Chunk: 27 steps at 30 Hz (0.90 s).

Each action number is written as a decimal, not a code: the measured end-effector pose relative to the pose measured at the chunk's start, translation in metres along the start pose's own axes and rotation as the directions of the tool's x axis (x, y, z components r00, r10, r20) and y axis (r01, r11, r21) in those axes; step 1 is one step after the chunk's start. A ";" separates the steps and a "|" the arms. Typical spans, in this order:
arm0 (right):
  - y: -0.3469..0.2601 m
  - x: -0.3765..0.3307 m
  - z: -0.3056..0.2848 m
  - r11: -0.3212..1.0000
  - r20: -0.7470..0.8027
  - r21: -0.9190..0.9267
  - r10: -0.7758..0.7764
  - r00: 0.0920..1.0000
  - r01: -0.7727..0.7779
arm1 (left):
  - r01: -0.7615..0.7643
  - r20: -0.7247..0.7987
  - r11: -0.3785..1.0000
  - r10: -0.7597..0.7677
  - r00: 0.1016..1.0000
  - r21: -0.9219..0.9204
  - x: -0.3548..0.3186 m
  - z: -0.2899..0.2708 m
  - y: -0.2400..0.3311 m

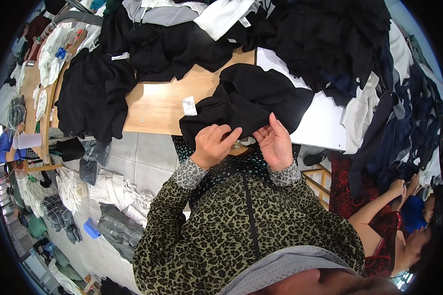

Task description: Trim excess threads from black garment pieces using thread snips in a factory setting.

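A black garment [251, 101] lies bunched on the wooden table [157, 105], its near edge hanging over the table's front. A white tag [189, 105] is attached at its left side. My left hand [212, 144] grips the garment's lower edge with curled fingers. My right hand [275, 141] holds the same edge a little to the right, fingers up and pinching the cloth. Both forearms wear leopard-print sleeves.
Heaps of black, grey and white clothes [182, 34] cover the table's far side and right end. More garments [113, 196] lie on the tiled floor at left. A seated person in red [379, 221] works at the right. A white table section [320, 123] adjoins the wood.
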State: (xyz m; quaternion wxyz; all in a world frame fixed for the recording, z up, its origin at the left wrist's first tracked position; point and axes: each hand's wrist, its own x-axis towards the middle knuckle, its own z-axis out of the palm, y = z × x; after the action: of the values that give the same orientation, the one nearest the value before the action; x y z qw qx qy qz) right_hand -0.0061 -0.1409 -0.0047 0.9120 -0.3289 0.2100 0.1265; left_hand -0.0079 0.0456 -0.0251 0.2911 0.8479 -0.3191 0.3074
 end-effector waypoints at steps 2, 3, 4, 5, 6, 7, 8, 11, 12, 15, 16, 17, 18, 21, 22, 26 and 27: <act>0.000 -0.001 0.002 1.000 0.021 -0.010 -0.002 1.000 0.002 | 0.012 0.022 1.000 -0.012 1.000 0.004 0.000 0.001 0.001; 0.001 -0.001 0.003 1.000 0.020 -0.015 -0.002 1.000 0.002 | 0.049 0.018 0.998 -0.048 0.999 -0.034 0.001 0.000 0.004; 0.001 -0.001 0.004 1.000 0.020 -0.019 -0.002 1.000 0.002 | 0.084 0.017 0.994 -0.083 0.996 -0.072 0.002 0.000 0.007; 0.002 -0.002 0.004 1.000 0.021 -0.020 0.000 1.000 0.000 | 0.086 0.016 0.994 -0.085 0.996 -0.071 0.003 -0.002 0.009; 0.003 -0.002 0.003 1.000 0.031 -0.030 -0.003 1.000 0.004 | 0.148 -0.002 0.978 -0.150 0.989 -0.149 0.005 -0.004 0.012; 0.004 -0.003 0.002 0.999 0.041 -0.039 -0.006 0.999 0.008 | 0.205 -0.015 0.952 -0.214 0.977 -0.227 0.007 -0.006 0.015; 0.005 -0.003 0.000 0.999 0.042 -0.040 -0.005 0.999 0.006 | 0.305 0.001 0.909 -0.318 0.948 -0.283 0.010 -0.005 0.020; 0.009 -0.006 -0.001 0.998 0.127 -0.050 -0.022 0.992 0.028 | 0.331 0.019 0.886 -0.343 0.939 -0.324 0.029 0.000 0.024; 0.011 -0.007 0.003 0.996 0.114 -0.075 -0.043 0.993 0.052 | 0.330 0.016 0.887 -0.344 0.939 -0.323 0.029 0.006 0.024; 0.017 -0.006 -0.005 0.992 0.177 -0.065 -0.097 0.979 0.110 | 0.514 0.125 0.736 -0.517 0.847 -0.440 0.025 0.015 0.025; 0.017 -0.005 -0.008 0.983 0.152 -0.128 -0.108 0.982 0.128 | 0.587 0.200 0.619 -0.580 0.790 -0.522 0.029 0.014 0.025; 0.016 -0.005 -0.010 0.971 0.128 -0.191 -0.120 0.985 0.143 | 0.647 0.282 0.485 -0.627 0.726 -0.588 0.032 0.013 0.024; 0.015 -0.007 -0.006 0.971 0.127 -0.190 -0.119 0.985 0.142 | 0.730 0.430 0.199 -0.696 0.576 -0.654 0.035 0.012 0.022; 0.010 -0.011 0.006 0.980 0.112 -0.156 -0.107 0.988 0.124 | 0.742 0.662 -0.259 -0.679 0.316 -0.619 0.041 0.007 0.010; 0.009 -0.011 0.007 0.982 0.121 -0.147 -0.099 0.988 0.117 | 0.742 0.663 -0.259 -0.678 0.316 -0.618 0.041 0.008 0.011; 0.011 -0.008 -0.004 0.986 0.211 -0.102 -0.106 0.972 0.130 | 0.729 0.489 0.172 -0.638 0.595 -0.662 0.035 0.013 0.014; 0.010 -0.009 -0.003 0.986 0.210 -0.102 -0.106 0.972 0.130 | 0.752 0.537 0.048 -0.671 0.512 -0.658 0.036 0.014 0.014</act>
State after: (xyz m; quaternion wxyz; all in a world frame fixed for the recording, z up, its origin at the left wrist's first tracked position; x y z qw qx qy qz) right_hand -0.0183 -0.1355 -0.0082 0.9142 -0.3780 0.0878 0.1171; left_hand 0.0090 0.0145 -0.0041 0.7584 0.6417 0.0258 -0.1110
